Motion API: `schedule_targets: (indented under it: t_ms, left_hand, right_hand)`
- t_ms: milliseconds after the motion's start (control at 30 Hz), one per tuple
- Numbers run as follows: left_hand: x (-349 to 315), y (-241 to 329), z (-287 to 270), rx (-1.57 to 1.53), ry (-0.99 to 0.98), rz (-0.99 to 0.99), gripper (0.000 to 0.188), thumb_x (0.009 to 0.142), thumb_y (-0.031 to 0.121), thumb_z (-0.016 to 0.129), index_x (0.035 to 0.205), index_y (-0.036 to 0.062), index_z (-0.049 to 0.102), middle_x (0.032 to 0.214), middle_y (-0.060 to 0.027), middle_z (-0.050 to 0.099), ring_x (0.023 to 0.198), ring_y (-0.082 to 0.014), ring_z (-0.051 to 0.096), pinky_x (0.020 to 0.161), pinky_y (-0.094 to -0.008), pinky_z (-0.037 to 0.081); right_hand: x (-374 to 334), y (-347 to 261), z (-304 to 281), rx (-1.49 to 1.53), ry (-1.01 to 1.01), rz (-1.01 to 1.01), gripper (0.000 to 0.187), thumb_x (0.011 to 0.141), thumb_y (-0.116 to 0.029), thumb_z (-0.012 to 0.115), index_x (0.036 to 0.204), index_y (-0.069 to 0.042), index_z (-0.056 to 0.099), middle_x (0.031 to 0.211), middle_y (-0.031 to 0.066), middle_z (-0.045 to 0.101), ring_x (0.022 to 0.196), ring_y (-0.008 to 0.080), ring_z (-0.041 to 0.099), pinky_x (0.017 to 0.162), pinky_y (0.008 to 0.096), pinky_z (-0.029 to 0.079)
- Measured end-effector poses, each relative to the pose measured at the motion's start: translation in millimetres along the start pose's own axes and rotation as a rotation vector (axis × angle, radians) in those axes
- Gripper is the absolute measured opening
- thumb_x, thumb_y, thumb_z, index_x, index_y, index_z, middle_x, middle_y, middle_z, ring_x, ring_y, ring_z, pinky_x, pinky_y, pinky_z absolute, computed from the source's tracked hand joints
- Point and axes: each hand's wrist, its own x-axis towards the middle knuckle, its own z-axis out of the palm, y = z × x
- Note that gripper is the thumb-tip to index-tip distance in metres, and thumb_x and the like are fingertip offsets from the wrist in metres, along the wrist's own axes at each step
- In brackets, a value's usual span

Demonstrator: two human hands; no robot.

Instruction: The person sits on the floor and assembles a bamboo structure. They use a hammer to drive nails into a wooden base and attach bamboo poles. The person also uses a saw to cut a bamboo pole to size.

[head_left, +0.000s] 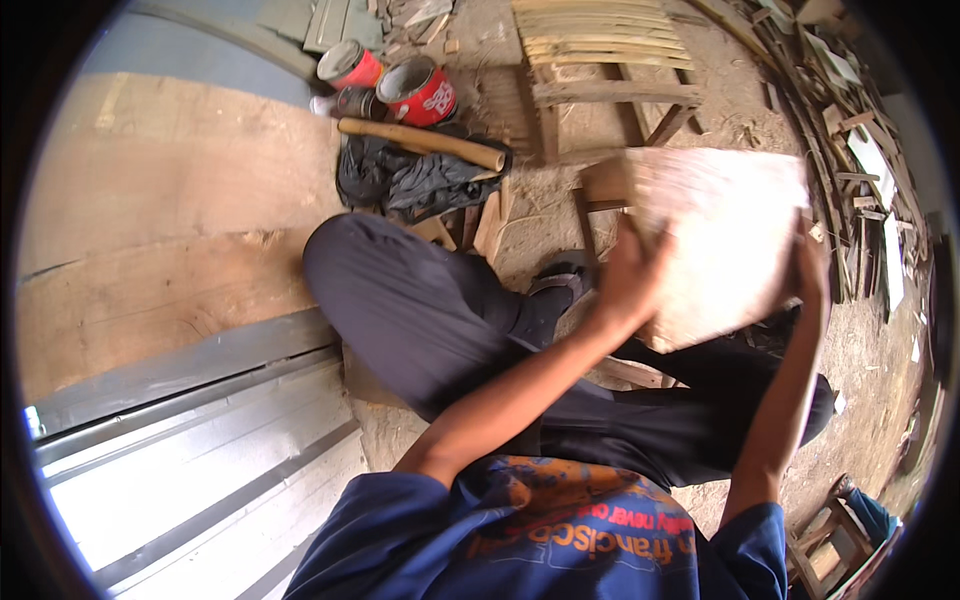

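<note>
The left hand (637, 280) and right hand (812, 265) grip opposite sides of a pale wooden block (725, 235), partly hiding a wooden stand (602, 185). Beyond the left knee (350, 245), a wooden pole (420, 143) crosses black plastic (425, 185) near red cans (432, 100).

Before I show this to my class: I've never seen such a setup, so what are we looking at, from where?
There is no machine: these are a person's own bare hands. The one picture comes from a camera worn on the head, looking down; its fisheye lens bends straight edges. The left hand and right hand hold a pale block, slightly blurred, between them. Black plastic lies on the floor beyond, a wooden rod across it and two red tins beside it.
</note>
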Motion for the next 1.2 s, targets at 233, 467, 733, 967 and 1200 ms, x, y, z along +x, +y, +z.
schedule_targets:
  t_ms: [233, 467, 733, 967, 1200]
  left_hand:
    - [-48, -13, 49, -0.003, -0.304, 0.207, 0.037, 0.093, 0.023, 0.061, 0.113, -0.0064, 0.050, 0.075, -0.0139, 0.060, 0.068, -0.0198, 0.061, 0.066, -0.0378, 0.050]
    - [25, 1, -9, 0.094, -0.190, -0.046, 0.061, 0.095, 0.055, 0.053, 0.110, -0.0029, 0.063, 0.091, -0.0128, 0.067, 0.086, -0.0216, 0.060, 0.081, -0.0375, 0.048]
    - [78, -8, -142, -0.008, 0.117, -0.419, 0.079, 0.090, 0.064, 0.055, 0.138, 0.0010, 0.050, 0.134, -0.0136, 0.057, 0.120, -0.0221, 0.056, 0.101, -0.0382, 0.044]
    - [53, 3, -197, -0.012, 0.298, -0.414, 0.078, 0.088, 0.063, 0.056, 0.141, 0.0071, 0.047, 0.138, -0.0128, 0.053, 0.122, -0.0291, 0.053, 0.102, -0.0428, 0.042]
    - [62, -33, -204, 0.167, 0.293, -0.441, 0.064, 0.098, 0.049, 0.048, 0.138, -0.0007, 0.050, 0.136, -0.0124, 0.055, 0.123, -0.0233, 0.051, 0.103, -0.0384, 0.041]
  right_hand:
    - [35, 132, -70, 0.564, 0.277, -0.183, 0.079, 0.098, -0.066, 0.022, 0.154, -0.011, 0.023, 0.154, 0.0129, 0.031, 0.138, 0.0266, 0.032, 0.114, 0.0342, 0.020]
    - [18, 124, 9, -0.100, 0.281, -0.413, 0.059, 0.105, -0.047, 0.023, 0.144, -0.007, 0.041, 0.109, 0.0328, 0.061, 0.101, 0.0447, 0.061, 0.086, 0.0521, 0.047]
    - [-115, -54, 93, 0.244, -0.043, -0.259, 0.070, 0.096, -0.055, 0.049, 0.097, 0.014, 0.057, 0.087, 0.0395, 0.062, 0.091, 0.0514, 0.064, 0.080, 0.0531, 0.051]
    - [-133, -83, 108, 0.342, -0.210, -0.459, 0.068, 0.094, -0.054, 0.055, 0.095, 0.013, 0.046, 0.086, 0.0402, 0.061, 0.084, 0.0517, 0.064, 0.075, 0.0522, 0.051]
    - [-120, -70, 120, 0.233, -0.182, -0.458, 0.073, 0.094, -0.059, 0.049, 0.100, 0.013, 0.050, 0.089, 0.0369, 0.063, 0.087, 0.0506, 0.064, 0.079, 0.0525, 0.052]
